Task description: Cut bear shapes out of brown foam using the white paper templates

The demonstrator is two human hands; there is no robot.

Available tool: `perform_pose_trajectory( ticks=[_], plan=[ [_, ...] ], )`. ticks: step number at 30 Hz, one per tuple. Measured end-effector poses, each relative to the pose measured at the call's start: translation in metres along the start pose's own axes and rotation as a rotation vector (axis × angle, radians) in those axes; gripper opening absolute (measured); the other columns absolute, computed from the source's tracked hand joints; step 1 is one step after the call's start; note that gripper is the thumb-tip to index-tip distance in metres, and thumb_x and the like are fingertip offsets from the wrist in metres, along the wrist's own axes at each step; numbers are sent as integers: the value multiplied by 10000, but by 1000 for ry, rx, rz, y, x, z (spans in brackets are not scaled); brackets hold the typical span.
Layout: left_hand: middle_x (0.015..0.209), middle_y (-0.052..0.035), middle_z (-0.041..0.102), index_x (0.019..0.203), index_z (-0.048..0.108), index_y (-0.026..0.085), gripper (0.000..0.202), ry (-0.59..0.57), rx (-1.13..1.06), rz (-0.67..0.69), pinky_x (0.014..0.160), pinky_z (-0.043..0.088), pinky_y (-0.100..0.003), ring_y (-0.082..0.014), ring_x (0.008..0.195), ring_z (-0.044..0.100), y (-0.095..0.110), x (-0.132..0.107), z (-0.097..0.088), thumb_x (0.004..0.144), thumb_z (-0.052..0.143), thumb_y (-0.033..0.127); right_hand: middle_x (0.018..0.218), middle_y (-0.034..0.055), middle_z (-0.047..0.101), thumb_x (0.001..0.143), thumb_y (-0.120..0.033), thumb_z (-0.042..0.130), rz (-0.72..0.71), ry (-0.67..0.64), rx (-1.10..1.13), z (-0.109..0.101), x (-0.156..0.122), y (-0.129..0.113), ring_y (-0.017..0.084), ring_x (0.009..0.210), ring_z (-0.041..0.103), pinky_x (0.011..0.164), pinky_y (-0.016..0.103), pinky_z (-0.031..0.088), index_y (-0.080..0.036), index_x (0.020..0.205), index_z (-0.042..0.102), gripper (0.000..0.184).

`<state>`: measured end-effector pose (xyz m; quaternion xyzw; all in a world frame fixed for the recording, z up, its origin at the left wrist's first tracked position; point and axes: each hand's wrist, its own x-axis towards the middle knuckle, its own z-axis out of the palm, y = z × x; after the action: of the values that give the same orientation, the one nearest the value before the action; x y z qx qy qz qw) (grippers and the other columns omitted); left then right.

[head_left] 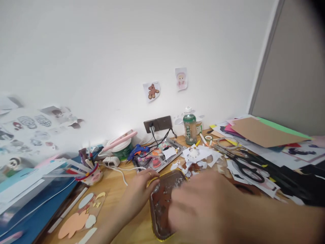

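A shallow dark brown tray (163, 204) with rounded corners and a yellow edge rests on the wooden table. White bits and smears are scattered over its brown inside. My left hand (141, 185) grips the tray's far left corner, with the thumb over the rim and the index finger along the outer edge. Over the tray's right side is my right hand (200, 205), blurred by motion and curled. Its fingertips are hidden, so I cannot tell what it holds, if anything. Torn white paper (200, 156) lies just beyond the tray.
Behind the tray are a blue glue gun (137, 151), a clear case (162, 157) and a green-labelled bottle (190, 127). Black-handled scissors (247, 169) and stacked coloured paper (266, 131) lie right. Left are a pen cup (92, 176) and peach cut-out shapes (73, 224).
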<state>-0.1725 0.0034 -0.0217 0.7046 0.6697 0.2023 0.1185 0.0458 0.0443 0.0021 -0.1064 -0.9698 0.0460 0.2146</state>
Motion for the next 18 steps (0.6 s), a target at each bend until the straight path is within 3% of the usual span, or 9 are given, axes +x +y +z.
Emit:
perform_pose_trajectory(
  ticks=[3, 6, 9, 11, 14, 18],
  plan=[
    [1105, -86, 650, 990, 654, 185, 237, -14, -27, 61, 916, 412, -328, -225, 1060, 560, 8, 14, 8, 815, 509, 255, 796, 14, 640, 852, -233, 554, 316, 127, -78, -7, 13, 57, 171, 712, 609, 674, 371, 509, -153, 874, 621, 107],
    [1098, -86, 650, 982, 656, 188, 226, -19, -46, 119, 916, 416, -326, -217, 1046, 569, 18, 28, 12, 803, 536, 253, 1140, 80, 561, 875, -281, 535, 697, 384, -128, -1, 27, 132, 225, 961, 572, 798, 433, 487, -167, 1129, 530, 278],
    [1071, -83, 660, 972, 652, 179, 214, 5, -53, 173, 900, 426, -320, -205, 1017, 580, 32, 45, 11, 809, 533, 249, 1178, 83, 545, 877, -286, 537, 902, 513, -68, 14, 41, 189, 231, 984, 570, 808, 442, 490, -165, 1158, 515, 306],
    [1051, -78, 670, 968, 651, 174, 210, 33, -47, 207, 892, 434, -319, -202, 1009, 585, 42, 57, 8, 814, 527, 245, 1149, 79, 562, 879, -281, 536, 947, 555, 10, 27, 47, 207, 217, 946, 587, 780, 419, 506, -162, 1146, 521, 293],
    [1032, -72, 681, 961, 653, 175, 201, 90, -27, 260, 888, 444, -320, -197, 995, 597, 56, 74, 1, 818, 524, 234, 1140, 77, 567, 880, -275, 535, 950, 623, 106, 41, 52, 210, 213, 934, 592, 772, 413, 510, -161, 1144, 521, 288],
    [997, -63, 692, 937, 653, 182, 185, 200, 9, 355, 852, 471, -312, -186, 945, 619, 72, 91, -20, 836, 503, 218, 1140, 77, 566, 880, -275, 536, 904, 730, 193, 36, 57, 202, 214, 939, 591, 776, 414, 507, -162, 1142, 523, 285]
  ],
)
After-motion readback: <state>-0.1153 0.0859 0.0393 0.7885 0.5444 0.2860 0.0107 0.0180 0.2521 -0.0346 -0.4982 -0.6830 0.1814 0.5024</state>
